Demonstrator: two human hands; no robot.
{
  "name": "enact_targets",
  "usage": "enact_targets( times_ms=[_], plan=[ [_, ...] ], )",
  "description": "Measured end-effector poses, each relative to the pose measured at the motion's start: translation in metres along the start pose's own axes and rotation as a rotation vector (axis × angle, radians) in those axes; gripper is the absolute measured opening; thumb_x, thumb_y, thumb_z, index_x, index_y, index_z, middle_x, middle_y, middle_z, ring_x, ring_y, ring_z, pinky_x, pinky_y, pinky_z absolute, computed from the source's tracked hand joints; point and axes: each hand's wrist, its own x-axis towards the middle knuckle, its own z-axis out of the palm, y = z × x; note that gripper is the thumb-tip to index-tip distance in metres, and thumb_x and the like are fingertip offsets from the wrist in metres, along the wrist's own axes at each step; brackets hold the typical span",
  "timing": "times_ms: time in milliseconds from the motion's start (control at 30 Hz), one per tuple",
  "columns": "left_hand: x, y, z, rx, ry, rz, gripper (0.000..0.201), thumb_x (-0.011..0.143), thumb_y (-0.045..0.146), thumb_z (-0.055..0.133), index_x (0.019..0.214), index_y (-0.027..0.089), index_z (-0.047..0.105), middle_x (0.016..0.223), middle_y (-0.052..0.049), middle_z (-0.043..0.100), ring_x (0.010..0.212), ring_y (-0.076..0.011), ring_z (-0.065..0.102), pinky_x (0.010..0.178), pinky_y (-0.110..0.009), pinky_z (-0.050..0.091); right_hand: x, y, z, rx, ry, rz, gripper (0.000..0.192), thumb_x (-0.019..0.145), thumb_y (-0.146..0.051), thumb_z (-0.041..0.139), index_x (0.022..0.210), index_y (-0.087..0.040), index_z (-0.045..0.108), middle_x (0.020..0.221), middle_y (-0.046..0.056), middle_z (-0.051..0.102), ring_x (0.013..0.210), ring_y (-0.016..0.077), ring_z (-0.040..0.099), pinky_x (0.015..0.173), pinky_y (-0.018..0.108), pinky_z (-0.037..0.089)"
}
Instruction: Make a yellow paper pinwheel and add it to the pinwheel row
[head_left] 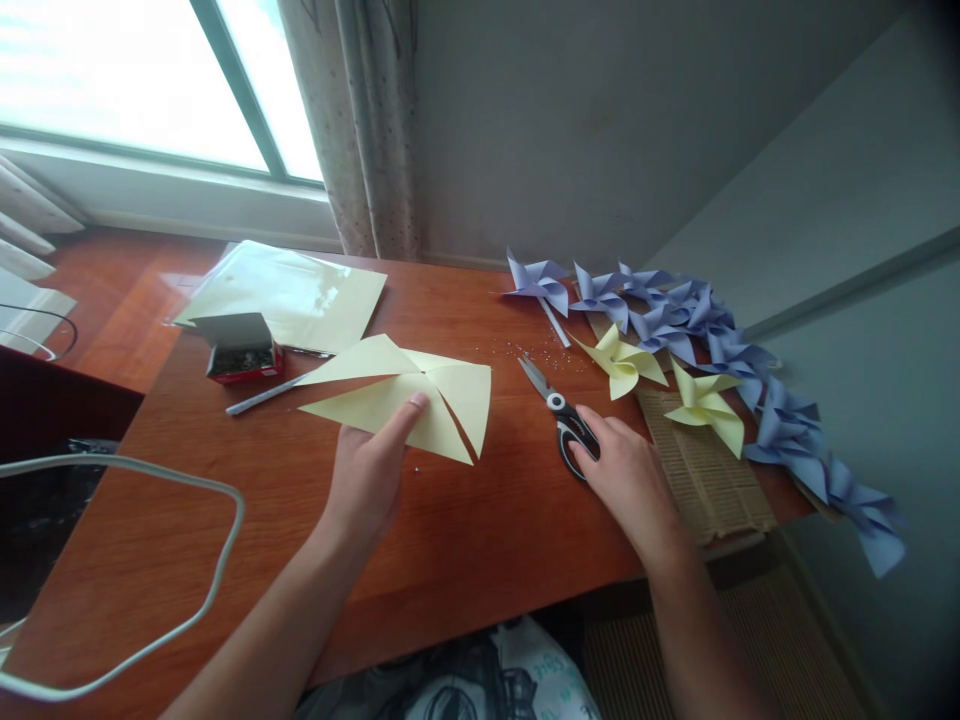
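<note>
The fingers of the left hand (369, 470) are held close together and pressed flat on the near edge of a cut yellow paper square (405, 396), one fingertip lying near its centre; nothing is gripped, the sheet is only pinned to the table (465, 540). The fingers of the right hand (626, 475) are curled loosely over the black handles of the scissors (559, 410); whether the loops are actually grasped cannot be told.

The yellow sheet lies left of the table's middle, well back from the near edge. It is seen to be slit in from its corners, so that triangular flaps spread out around the centre, but no flap is folded in yet. By that judgement the cutting is done and the folding and fastening are left. Its long axis runs roughly left to right, with the widest flaps toward the right edge.

The scissors lie just right of the sheet, blades closed, tips pointed toward the far edge and slightly left, handles toward the near edge.

Along the right edge, finished blue pinwheels (675, 310) and two yellow pinwheels (622, 362) are ranged over a ribbed mat (705, 480). Toward the far left corner lie a small open box (241, 348), a thin stick (262, 396) and a sheaf of paper (292, 290).
</note>
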Motion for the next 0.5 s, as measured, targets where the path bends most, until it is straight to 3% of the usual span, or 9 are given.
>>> enact_targets(
  times_ms=[267,400,500],
  plan=[
    [0.002,-0.002,-0.001,-0.009,0.003,-0.008,0.055,0.072,0.03,0.085,0.122,0.014,0.07,0.115,-0.012,0.074,0.106,-0.0277,0.07,0.081,-0.028,0.057,0.002,-0.018,0.004,0.113,0.08,-0.019,0.032,0.094,-0.025,0.06,0.124,-0.017,0.065,0.111,0.013,0.073,0.099,0.0305,0.071,0.082,0.037,0.051],
    [0.002,-0.001,0.0,-0.007,0.016,-0.012,0.054,0.072,0.031,0.086,0.121,0.015,0.07,0.113,-0.01,0.074,0.104,-0.0263,0.07,0.078,-0.027,0.057,-0.008,-0.025,0.002,0.266,0.213,-0.025,0.029,0.097,-0.026,0.055,0.122,-0.02,0.068,0.114,0.013,0.072,0.103,0.0281,0.07,0.086,0.036,0.054],
    [0.002,-0.001,0.002,-0.016,-0.005,-0.002,0.049,0.073,0.029,0.085,0.119,0.018,0.071,0.111,-0.007,0.075,0.1,-0.0233,0.07,0.078,-0.026,0.057,-0.021,-0.032,-0.005,0.359,0.223,-0.056,0.026,0.097,-0.031,0.059,0.12,-0.023,0.069,0.117,0.013,0.071,0.105,0.027,0.069,0.086,0.036,0.056]
  ],
)
